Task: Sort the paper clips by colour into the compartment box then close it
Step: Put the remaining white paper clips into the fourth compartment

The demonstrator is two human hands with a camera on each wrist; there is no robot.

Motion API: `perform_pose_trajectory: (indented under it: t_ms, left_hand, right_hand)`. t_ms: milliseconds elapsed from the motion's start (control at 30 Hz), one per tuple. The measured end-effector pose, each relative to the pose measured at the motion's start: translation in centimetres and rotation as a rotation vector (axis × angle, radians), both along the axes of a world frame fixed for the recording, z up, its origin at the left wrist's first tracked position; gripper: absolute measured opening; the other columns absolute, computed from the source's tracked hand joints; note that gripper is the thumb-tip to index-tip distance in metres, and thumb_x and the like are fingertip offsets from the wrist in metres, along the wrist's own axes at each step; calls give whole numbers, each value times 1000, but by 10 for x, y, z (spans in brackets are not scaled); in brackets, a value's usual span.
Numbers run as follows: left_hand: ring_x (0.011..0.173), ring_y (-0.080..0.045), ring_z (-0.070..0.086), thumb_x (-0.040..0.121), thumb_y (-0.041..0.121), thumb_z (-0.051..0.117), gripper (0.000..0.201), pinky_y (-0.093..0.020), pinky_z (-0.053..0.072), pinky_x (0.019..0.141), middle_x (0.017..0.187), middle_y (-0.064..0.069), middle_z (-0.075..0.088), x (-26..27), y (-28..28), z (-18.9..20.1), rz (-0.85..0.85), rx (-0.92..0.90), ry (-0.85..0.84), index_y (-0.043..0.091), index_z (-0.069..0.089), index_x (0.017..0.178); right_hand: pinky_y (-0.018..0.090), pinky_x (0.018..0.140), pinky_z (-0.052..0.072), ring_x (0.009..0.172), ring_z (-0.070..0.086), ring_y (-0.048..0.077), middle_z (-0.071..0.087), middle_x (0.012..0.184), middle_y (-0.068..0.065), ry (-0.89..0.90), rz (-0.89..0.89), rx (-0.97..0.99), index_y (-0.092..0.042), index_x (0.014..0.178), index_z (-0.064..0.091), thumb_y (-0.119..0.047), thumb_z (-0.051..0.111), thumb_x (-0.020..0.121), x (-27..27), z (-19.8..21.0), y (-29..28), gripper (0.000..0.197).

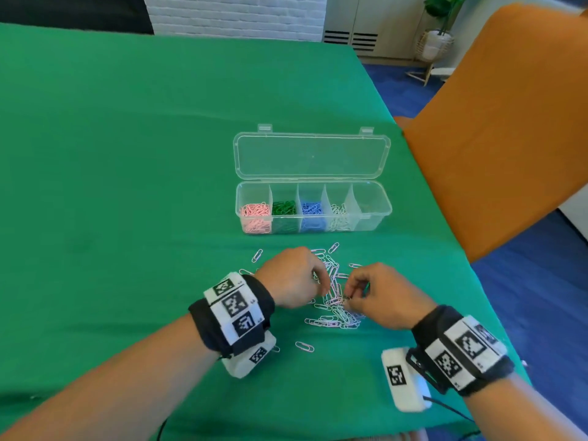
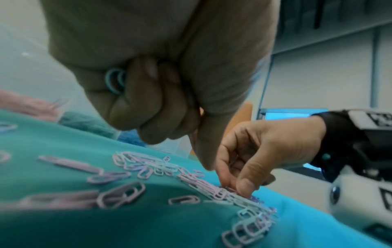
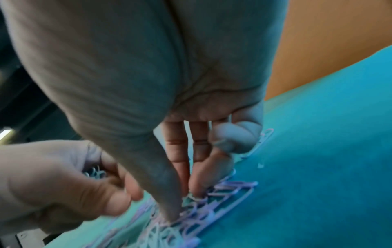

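Note:
The clear compartment box (image 1: 372, 218) stands open on the green cloth, its lid (image 1: 311, 155) lying flat behind it. From the left, its compartments hold pink, green, blue and white clips; the rightmost looks empty. A pile of pale pink and white paper clips (image 1: 334, 310) lies in front of the box, between my hands. My left hand (image 1: 321, 286) is curled, with several pale clips (image 2: 115, 80) tucked in its palm. My right hand (image 1: 350, 296) reaches down into the pile (image 3: 222, 189), and its thumb and fingertips (image 3: 174, 216) pinch at a clip there.
An orange chair back (image 1: 496, 128) rises beside the table's right edge. Stray clips lie around the pile, one (image 1: 304, 346) near my left wrist and others (image 1: 257, 255) toward the box. Green cloth (image 1: 127, 154) stretches to the left and far side.

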State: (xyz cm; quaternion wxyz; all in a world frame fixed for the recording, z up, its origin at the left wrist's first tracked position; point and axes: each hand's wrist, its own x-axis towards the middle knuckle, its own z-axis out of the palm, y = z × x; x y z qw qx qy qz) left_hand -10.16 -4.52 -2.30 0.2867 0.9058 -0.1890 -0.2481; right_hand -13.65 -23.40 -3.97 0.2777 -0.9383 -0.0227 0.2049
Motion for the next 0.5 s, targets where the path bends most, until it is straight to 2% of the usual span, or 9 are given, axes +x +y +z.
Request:
perform_pose_trajectory:
  t_ms: [33,100,200,300,400,500]
  left_hand:
    - [77,-7,57,86,18,70,12,-23,44,72,73,20,57,0,-2,0,-65,71,-36,28,76,86]
    - [80,-12,53,85,19,71,15,-27,43,74,77,16,53,-1,-4,-1,-150,169,-110,32,76,91]
    - [83,-11,48,85,24,72,14,-26,37,73,86,11,58,-1,-5,1,-184,227,-227,33,74,96]
    - [88,-11,49,86,31,72,13,-27,36,76,102,9,67,1,-4,5,-225,260,-274,30,73,99]
    - [94,-14,59,87,29,69,9,-28,41,74,100,8,69,1,-5,6,-253,292,-279,27,72,96]
    - [91,-15,59,88,22,64,10,-28,41,71,98,8,69,-1,-4,5,-279,314,-288,26,71,94]
  right_hand:
    - [21,62,46,60,58,4,66,70,-8,-18,-5,-6,-23,77,67,-18,78,80,-1,1,-2,13]
    - [21,62,44,59,56,1,66,71,-9,-78,-12,-8,-24,75,67,-20,78,81,-3,5,-4,13]
    - [26,65,50,62,60,5,67,69,-8,-106,5,-14,-23,71,68,-25,79,79,-6,10,0,13]
    - [28,68,53,64,60,8,65,66,-10,-77,28,-103,-24,69,66,-36,81,75,-14,5,10,20]
    - [27,68,53,68,62,9,63,67,-12,-109,12,-148,-24,71,65,-36,79,76,-18,1,14,19]
    - [27,73,53,74,62,12,65,74,-11,-117,50,-169,-26,76,65,-33,74,79,-19,3,15,12]
